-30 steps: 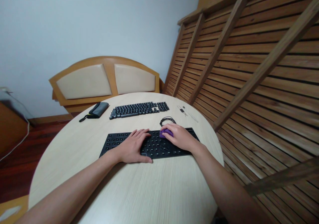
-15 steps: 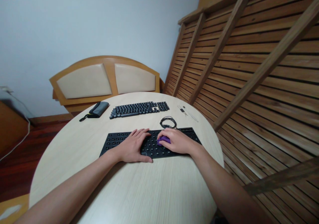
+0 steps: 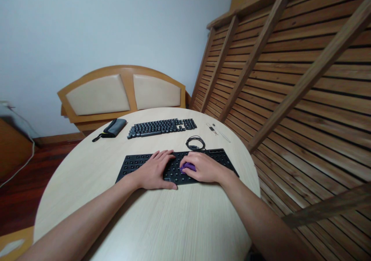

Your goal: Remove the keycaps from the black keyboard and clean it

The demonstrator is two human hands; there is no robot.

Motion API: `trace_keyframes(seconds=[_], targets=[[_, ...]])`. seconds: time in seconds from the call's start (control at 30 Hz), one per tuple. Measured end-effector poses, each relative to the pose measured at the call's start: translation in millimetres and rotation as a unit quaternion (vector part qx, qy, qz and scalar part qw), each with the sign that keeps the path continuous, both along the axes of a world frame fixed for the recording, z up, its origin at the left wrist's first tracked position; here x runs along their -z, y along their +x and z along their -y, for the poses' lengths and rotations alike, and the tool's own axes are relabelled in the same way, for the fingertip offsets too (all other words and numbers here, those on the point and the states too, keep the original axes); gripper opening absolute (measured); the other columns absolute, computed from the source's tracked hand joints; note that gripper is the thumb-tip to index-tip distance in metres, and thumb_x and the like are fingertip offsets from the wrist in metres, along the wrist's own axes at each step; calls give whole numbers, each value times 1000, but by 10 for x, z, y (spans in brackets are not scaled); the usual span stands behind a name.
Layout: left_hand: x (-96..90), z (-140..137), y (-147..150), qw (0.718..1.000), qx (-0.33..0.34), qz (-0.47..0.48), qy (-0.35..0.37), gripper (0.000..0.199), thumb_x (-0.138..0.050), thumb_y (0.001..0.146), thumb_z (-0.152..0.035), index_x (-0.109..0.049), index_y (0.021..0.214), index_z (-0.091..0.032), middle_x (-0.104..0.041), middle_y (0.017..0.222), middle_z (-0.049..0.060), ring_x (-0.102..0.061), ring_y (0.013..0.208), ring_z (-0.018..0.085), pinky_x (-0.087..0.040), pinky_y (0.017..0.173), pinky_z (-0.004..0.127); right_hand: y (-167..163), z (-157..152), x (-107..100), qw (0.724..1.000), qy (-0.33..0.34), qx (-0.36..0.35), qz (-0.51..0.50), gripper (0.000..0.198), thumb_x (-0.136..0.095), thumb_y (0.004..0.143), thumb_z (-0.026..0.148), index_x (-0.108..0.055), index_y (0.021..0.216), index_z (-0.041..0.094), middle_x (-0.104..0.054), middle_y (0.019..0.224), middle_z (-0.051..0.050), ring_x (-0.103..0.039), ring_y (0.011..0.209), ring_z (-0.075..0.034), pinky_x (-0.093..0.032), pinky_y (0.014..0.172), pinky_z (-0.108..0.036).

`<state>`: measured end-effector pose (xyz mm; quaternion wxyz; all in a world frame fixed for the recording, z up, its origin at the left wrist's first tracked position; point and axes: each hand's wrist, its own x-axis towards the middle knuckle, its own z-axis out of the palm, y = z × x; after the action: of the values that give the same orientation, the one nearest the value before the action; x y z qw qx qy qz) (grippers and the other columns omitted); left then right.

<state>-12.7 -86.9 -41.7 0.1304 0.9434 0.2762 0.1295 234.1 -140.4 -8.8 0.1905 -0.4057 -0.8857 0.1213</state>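
A black keyboard base with its keycaps off lies on the table before me. My left hand rests on its left-middle part, open, with the fingers spread and the thumb along the front edge. Over the middle of the base, my right hand is closed around a soft-looking purple lump, perhaps cleaning putty or a cloth, pressed against the switches. Part of the lump is hidden by my fingers. Behind the base sits a coiled black cable.
Loose black keycaps stand laid out in keyboard order at the back of the round table. A grey pouch lies back left. Small thin tools lie back right. A slatted wooden panel leans close on the right.
My right hand has slid slightly left with the purple lump along the keyboard base. My left hand has stayed in place.
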Motion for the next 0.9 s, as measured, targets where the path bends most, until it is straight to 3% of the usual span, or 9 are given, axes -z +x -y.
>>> trace_keyframes(seconds=[0.27,0.53,0.73,0.9], targets=[[-61,31,23,1000,-6,-17,-6,99,-65,66,-84,-46,137,-17,-38,155,23,-35,143,42,-23,117,64,-31,23,3,1000,6,-11,-15,14,-67,84,24,-71,97,20,-66,86,-4,-62,81,-19,-45,77,-29],[-49,24,18,1000,-6,-15,-4,99,-65,66,-84,-46,136,-17,-37,155,24,-35,143,42,-22,117,64,-47,42,6,999,-30,-25,-30,18,-69,76,17,-71,93,21,-69,85,-2,-63,76,-17,-46,74,-26],[-81,41,33,999,-7,-36,1,99,-62,67,-86,-45,137,-17,-37,155,24,-34,144,40,-24,117,63,-72,-1,42,997,5,9,-75,18,-61,91,26,-69,107,21,-73,101,-5,-66,92,-19,-47,87,-30],[-68,36,23,1000,-4,-22,-2,99,-64,67,-85,-45,137,-18,-38,154,24,-34,144,41,-24,116,64,-71,2,53,999,-3,-8,-41,23,-66,90,32,-70,110,22,-71,97,-5,-66,89,-19,-47,83,-30]])
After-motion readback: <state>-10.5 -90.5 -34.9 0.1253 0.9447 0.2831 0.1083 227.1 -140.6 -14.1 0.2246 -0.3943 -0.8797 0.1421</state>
